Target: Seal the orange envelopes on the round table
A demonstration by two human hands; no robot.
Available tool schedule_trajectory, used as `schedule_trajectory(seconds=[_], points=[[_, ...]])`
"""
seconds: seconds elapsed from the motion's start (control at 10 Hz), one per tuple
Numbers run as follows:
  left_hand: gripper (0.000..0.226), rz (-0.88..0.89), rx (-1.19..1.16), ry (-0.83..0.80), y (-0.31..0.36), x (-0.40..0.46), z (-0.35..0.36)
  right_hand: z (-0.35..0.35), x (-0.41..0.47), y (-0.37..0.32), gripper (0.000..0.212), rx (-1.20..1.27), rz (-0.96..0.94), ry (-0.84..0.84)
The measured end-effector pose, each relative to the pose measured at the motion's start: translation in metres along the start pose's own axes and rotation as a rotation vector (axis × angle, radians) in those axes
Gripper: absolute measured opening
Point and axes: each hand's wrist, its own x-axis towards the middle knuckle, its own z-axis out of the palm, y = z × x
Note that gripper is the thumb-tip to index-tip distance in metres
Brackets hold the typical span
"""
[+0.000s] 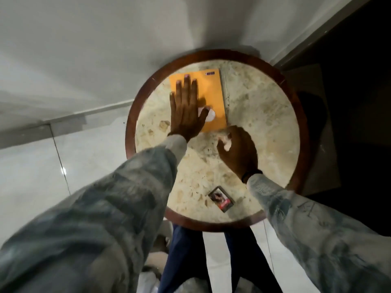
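Observation:
An orange envelope lies flat on the far left part of the round table, which has a mottled stone top and a dark wooden rim. My left hand presses flat on the envelope, fingers spread, thumb next to a white round patch on it. My right hand hovers just below the envelope's near right corner, fingers curled around something small and pale; I cannot tell what it is. Whether more envelopes lie under the top one is hidden.
A small dark card or packet with a red patch lies near the table's front edge. A white wall stands behind the table, glossy white floor tiles lie to the left, and a dark area is to the right. My legs are under the near rim.

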Motion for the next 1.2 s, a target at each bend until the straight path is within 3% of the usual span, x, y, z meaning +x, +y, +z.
schedule_trajectory(seconds=[0.2, 0.3, 0.5, 0.7, 0.9, 1.0, 1.1, 1.2], points=[[0.091, 0.028, 0.149, -0.102, -0.007, 0.015, 0.025, 0.034, -0.110, 0.029, 0.070, -0.331, -0.097, -0.461], [0.093, 0.027, 0.147, -0.121, -0.009, 0.020, 0.022, 0.039, -0.120, 0.033, 0.072, -0.300, -0.074, -0.496], [0.094, 0.026, 0.110, -0.130, -0.009, 0.021, 0.021, 0.012, -0.018, 0.032, 0.055, 0.015, 0.288, -0.089], [0.091, 0.034, 0.161, -0.089, -0.014, 0.020, 0.031, -0.023, 0.117, 0.027, 0.061, 0.166, 0.251, 0.250], [0.091, 0.046, 0.173, -0.058, -0.016, 0.019, 0.037, -0.008, 0.137, 0.031, 0.061, 0.149, 0.239, 0.283], [0.091, 0.040, 0.182, -0.076, -0.014, 0.018, 0.032, -0.024, 0.128, 0.021, 0.072, 0.233, 0.254, 0.254], [0.091, -0.008, 0.183, -0.149, -0.005, 0.017, 0.015, -0.069, 0.116, 0.009, 0.067, 0.391, 0.219, 0.366], [0.087, 0.038, 0.241, -0.127, 0.014, 0.010, -0.015, -0.149, 0.090, -0.002, 0.049, 0.750, 0.072, 0.452]])
